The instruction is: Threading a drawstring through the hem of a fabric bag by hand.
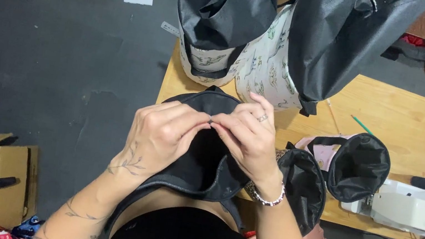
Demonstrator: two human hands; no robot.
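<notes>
A black fabric bag piece point(200, 162) with a rounded rim lies between me and the wooden table point(392, 115). My left hand point(160, 131) and my right hand point(246, 136) meet over its middle. Both pinch the same spot of the fabric, and a small dark item sits between the fingertips. My right hand wears a ring and a beaded bracelet. The near part of the bag is hidden under my forearms.
Tall bags of black and printed cream fabric point(254, 64) stand at the table's far edge. Two small black-lined pouches point(357, 166) lie to the right, beside a white sewing machine point(417, 212). A green pencil point(362, 125) rests on the table. Cardboard boxes point(8, 173) stand on the dark floor.
</notes>
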